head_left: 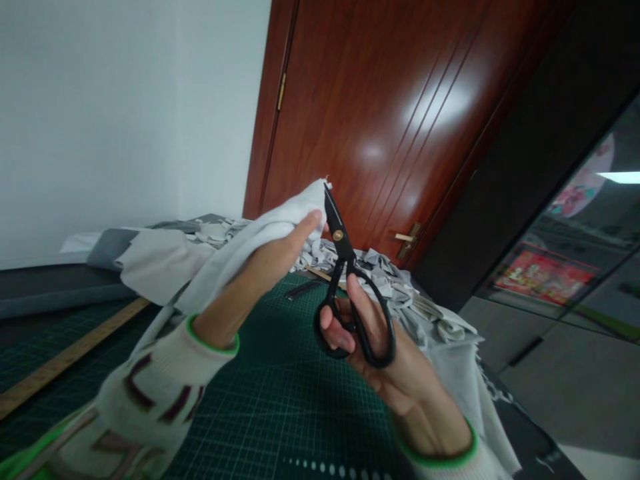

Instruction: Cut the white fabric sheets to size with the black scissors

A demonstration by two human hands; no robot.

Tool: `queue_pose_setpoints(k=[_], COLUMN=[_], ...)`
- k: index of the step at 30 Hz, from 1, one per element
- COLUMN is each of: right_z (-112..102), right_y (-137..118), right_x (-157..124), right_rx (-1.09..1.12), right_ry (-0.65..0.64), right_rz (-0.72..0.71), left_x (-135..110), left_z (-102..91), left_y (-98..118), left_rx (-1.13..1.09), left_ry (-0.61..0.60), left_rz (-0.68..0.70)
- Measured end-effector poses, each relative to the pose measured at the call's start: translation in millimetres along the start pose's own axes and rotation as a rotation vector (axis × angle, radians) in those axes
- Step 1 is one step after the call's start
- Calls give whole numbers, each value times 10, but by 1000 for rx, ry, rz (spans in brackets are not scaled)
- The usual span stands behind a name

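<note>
My left hand [273, 263] is raised above the table and pinches a piece of white fabric [250, 243], which drapes down over my wrist. My right hand [365, 340] has its fingers through the handles of black scissors [345, 267]. The scissor blades point up and meet the top edge of the fabric next to my left thumb. Both sleeves are white knit with green cuffs.
A green cutting mat [280, 400] with a grid covers the table. A wooden ruler [65, 360] lies along its left side. Grey and white fabric scraps [395, 280] are piled at the far edge. A red-brown door [380, 120] stands behind.
</note>
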State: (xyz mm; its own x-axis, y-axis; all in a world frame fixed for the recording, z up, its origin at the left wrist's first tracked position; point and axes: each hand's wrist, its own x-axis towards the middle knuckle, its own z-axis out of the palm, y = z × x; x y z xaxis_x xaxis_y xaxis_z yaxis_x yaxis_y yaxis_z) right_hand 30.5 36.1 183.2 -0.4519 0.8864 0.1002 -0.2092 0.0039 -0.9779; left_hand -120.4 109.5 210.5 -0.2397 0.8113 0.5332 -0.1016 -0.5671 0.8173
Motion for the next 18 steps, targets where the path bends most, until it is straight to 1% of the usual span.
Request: queue_pose_setpoints(k=[1,2,3,6,9,11,13,15,18], right_z=[-5,-24,-56,-218,-435,-586,-728,-847,-958], right_y=[55,127,214,550,941,1183,1366,1464,1452], right_x=[-24,-53,-88,-222,-402,-539,-684,-832,-1054], right_rx=[-1,-3,-1,14,7,-8,-25,-66,-154], right_ry=[19,41,62,137,214,242,257,251,254], right_rz=[-3,6,28,142,289,370,417,453,509], left_x=[-82,-175,-275,-600,-952,-1184,-1392,-1561,-1740], left_z=[25,49,69,115,179,249,333,416,521], left_y=[-48,-117,-205,-537,-849,-991,-1083,-1146,-1235], left_rx=[-54,-130,-201,-222,-237,-263,-287,-314,-386], left_ry=[-46,-71,-90,-81,-33,-29,-37,-52,-62], left_rz=[-39,-129,-251,-412,-571,-690,-788,-861,-950])
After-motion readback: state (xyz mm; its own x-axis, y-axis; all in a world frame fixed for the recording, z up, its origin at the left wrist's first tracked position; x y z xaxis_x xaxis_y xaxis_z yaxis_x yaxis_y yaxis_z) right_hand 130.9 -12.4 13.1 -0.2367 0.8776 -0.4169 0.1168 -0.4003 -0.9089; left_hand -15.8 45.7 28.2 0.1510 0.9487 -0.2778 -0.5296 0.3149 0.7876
